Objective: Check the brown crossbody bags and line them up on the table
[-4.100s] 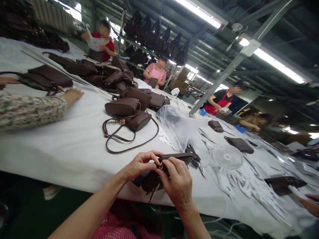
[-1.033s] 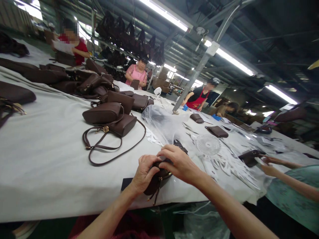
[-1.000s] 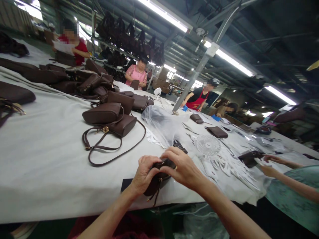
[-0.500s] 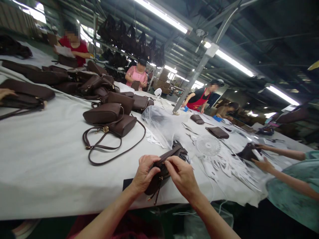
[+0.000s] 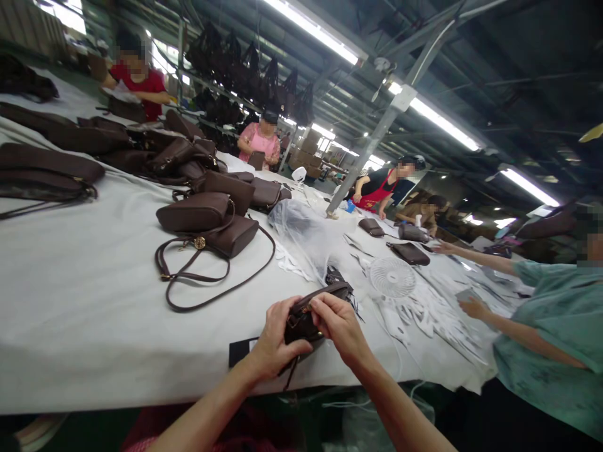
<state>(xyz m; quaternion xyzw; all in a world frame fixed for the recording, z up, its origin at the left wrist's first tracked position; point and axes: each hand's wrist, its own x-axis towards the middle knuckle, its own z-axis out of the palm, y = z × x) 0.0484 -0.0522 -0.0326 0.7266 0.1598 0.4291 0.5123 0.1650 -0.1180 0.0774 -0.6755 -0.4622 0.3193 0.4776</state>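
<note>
At the near edge of the table, a small dark brown handbag (image 5: 301,328) is tilted between my two hands. My left hand (image 5: 277,336) is closed around its left side, thumb across the front. With thumb and forefinger, my right hand (image 5: 338,323) pinches the bag's upper edge beside a small gold-coloured fitting; the exact part between the fingertips is hidden. A thin strap end hangs below the bag. Partly under my left wrist lies a flat black piece (image 5: 239,353). Black tassel-like strips (image 5: 335,276) show just behind the bag.
Brown handbags (image 5: 200,212) with a looped strap (image 5: 219,309) lie ahead, a larger pile (image 5: 101,135) behind left. Clear plastic (image 5: 301,226), a white fan (image 5: 393,277) and white strips (image 5: 424,314) lie right. A co-worker in green (image 5: 546,307) reaches over the table; others work farther back.
My left hand has shifted its grip and its thumb now lies lower across the bag. The green-sleeved co-worker's dark bag now lies farther back. The hand at the far left has gone.
</note>
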